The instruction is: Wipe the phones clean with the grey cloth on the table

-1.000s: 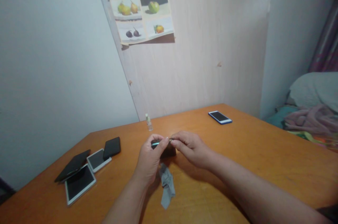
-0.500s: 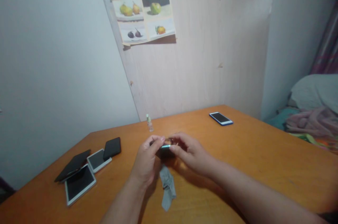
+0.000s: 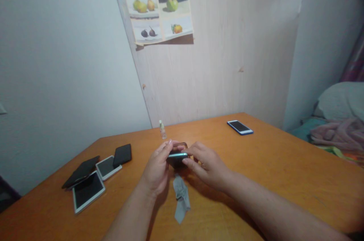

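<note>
Above the middle of the table, both hands hold a dark phone (image 3: 176, 161) with a shiny teal edge. Behind it a brownish see-through phone case (image 3: 182, 144) stands apart from the phone along the top. My left hand (image 3: 157, 163) is closed around the left side of both, thumb on top. On the right, my right hand (image 3: 206, 163) grips the phone's corner between thumb and fingers; some fingertips are hidden behind it. Just below them a crumpled grey cloth (image 3: 181, 199) lies on the table.
At left lie a white tablet (image 3: 88, 192), a smaller white device (image 3: 108, 168), a black case (image 3: 81, 172) and a black device (image 3: 123, 155). A small clear bottle (image 3: 162, 130) stands behind my hands. A blue-edged phone (image 3: 240, 127) rests far right on the orange table (image 3: 284, 180).
The gap between the phone and its case has widened, and more of the teal edge shows. My left thumb has shifted upward. The view has shifted slightly.
</note>
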The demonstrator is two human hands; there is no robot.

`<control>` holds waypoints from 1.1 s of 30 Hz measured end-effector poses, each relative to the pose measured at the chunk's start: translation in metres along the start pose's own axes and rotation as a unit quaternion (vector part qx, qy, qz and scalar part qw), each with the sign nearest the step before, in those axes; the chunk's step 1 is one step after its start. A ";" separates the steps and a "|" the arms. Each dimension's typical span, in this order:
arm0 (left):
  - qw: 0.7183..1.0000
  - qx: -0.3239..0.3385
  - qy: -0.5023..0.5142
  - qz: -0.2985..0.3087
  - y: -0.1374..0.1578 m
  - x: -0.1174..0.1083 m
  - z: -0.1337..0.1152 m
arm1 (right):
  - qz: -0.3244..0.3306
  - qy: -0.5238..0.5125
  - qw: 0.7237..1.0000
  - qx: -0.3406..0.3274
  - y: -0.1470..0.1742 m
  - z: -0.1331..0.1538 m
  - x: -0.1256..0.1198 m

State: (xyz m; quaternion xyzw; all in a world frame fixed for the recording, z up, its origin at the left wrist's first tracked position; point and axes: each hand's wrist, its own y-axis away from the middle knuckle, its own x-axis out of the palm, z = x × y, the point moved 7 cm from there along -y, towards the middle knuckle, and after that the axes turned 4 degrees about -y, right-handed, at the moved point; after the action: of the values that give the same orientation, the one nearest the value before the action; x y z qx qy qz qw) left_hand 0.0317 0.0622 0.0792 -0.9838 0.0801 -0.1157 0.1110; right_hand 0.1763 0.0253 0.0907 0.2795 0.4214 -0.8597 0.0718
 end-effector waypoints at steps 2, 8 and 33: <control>1.000 -0.012 0.013 -0.003 -0.002 -0.002 0.002 | -0.001 0.001 1.000 0.005 0.000 -0.004 0.001; 0.999 -0.039 0.020 0.019 -0.011 -0.008 0.017 | -0.032 -0.044 0.997 0.059 0.000 -0.028 0.001; 0.987 -0.064 -0.099 -0.105 -0.036 -0.065 0.074 | -0.212 -0.431 0.822 0.305 0.016 -0.114 -0.002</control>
State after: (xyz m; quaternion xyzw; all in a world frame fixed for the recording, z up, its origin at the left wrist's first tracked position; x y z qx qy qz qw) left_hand -0.0082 0.1231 0.0038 -0.9985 -0.0276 -0.0230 0.0425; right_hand 0.2316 0.1024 0.0249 -0.2088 0.1124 -0.9711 -0.0271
